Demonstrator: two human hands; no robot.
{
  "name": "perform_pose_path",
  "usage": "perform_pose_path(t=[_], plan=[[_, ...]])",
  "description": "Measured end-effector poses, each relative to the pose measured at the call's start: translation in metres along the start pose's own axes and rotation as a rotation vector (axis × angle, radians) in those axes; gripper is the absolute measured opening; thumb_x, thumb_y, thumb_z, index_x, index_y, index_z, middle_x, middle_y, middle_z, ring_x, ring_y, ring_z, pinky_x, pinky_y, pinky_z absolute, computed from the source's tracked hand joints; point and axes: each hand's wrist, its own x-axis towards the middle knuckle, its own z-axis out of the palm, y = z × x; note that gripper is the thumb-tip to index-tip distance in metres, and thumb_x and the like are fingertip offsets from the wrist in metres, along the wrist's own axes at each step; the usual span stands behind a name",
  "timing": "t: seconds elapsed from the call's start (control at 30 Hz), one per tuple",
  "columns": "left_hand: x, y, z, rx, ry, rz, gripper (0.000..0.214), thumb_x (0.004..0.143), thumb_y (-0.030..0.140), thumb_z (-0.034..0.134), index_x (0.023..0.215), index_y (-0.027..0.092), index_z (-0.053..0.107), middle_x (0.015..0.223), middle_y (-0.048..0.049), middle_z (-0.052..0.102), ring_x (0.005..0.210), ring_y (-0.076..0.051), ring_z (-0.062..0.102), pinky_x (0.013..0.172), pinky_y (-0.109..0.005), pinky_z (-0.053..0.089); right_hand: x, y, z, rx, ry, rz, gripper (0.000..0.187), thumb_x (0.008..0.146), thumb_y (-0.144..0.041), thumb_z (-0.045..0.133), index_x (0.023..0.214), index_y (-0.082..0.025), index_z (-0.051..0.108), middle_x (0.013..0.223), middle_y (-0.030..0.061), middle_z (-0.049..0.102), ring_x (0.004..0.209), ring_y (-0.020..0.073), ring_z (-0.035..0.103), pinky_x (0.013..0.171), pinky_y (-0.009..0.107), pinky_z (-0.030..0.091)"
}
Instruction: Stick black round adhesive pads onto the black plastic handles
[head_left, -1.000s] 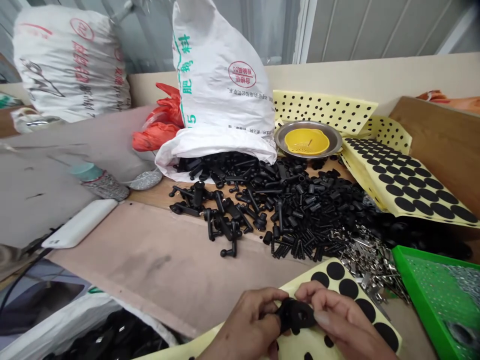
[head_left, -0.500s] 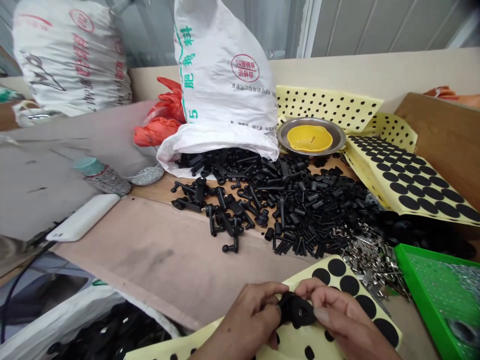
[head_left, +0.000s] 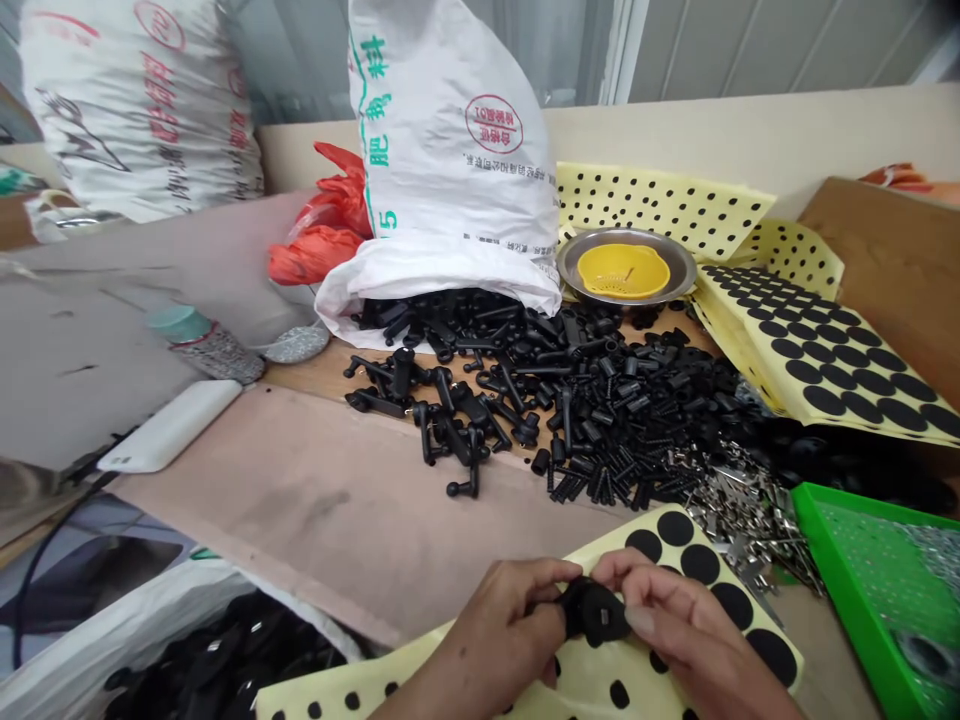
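Both my hands meet at the bottom of the view, pinching a black moulded plastic part between their fingers. My left hand grips its left side, and my right hand holds its right side. Under them lies a pale yellow backing sheet with round black rubber dots, some peeled off and leaving gaps. Beyond the sheet spreads a large heap of black plastic parts, with black coil springs and silver metal clips at its near edge.
A white woven sack spills the black parts onto the wooden bench. Behind lie a steel dish holding a yellow strainer and more dot sheets. A green tray stands right; a white bag of black parts sits lower left.
The whole scene has shifted slightly upward and rightward in view as my head moved. Both hands keep hold of the black part, which has turned a little between my fingers.
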Motion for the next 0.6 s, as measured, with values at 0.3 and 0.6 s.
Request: perform_pose_path(t=[0.3,0.6], plan=[[-0.006,0.006,-0.003,0.071,-0.054,0.074,0.033,0.079,0.024,0.043,0.102,0.014,0.065,0.06,0.003,0.05,0.049,-0.008,0.049,0.046,-0.016,0.039,0.0,0.006,-0.004,-0.046,-0.015,-0.007,0.019,0.071,-0.034,0.068,0.062,-0.019,0.06,0.094,0.0045,0.056,0.085,0.0207,0.05,0.071,0.027,0.038],[-0.01,0.014,-0.003,0.093,-0.07,0.108,0.026,0.083,0.024,0.043,0.088,0.015,0.066,0.062,0.0031,0.05,0.052,-0.008,0.05,0.047,-0.014,0.04,0.0,0.0,-0.001,-0.12,-0.028,0.005,0.017,0.071,-0.035,0.066,0.064,-0.02,0.061,0.094,0.0047,0.055,0.086,0.0216,0.051,0.072,0.029,0.038]])
